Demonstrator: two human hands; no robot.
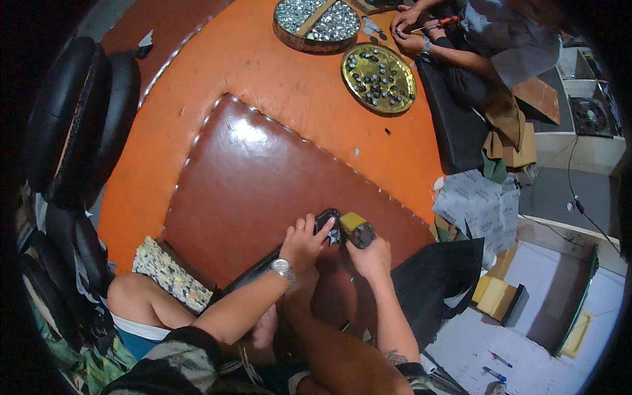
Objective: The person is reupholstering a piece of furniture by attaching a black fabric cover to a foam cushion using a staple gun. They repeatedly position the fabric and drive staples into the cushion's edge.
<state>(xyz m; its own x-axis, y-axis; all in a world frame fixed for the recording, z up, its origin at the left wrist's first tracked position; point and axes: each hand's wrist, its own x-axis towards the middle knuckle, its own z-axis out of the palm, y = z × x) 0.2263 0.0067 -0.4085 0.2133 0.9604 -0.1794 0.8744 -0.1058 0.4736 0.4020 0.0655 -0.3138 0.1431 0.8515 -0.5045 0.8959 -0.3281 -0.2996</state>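
My left hand, with a wristwatch at its wrist, presses down with fingers stretched on a long black padded piece. A small pale patch of material shows at this piece's far end, by my fingertips. Closed around a yellow-and-dark tool, my right hand is just to the right of that end. The tool's exact kind is unclear, and whether it touches the padded piece cannot be seen. Beneath both hands lies a brown padded panel with a tacked edge.
An orange surface bears a round tin of silver discs and a brass tray with small dark pieces. A co-worker's hands hold a red-handled screwdriver. Black cushions stand left; speckled foam and black sheeting lie nearer.
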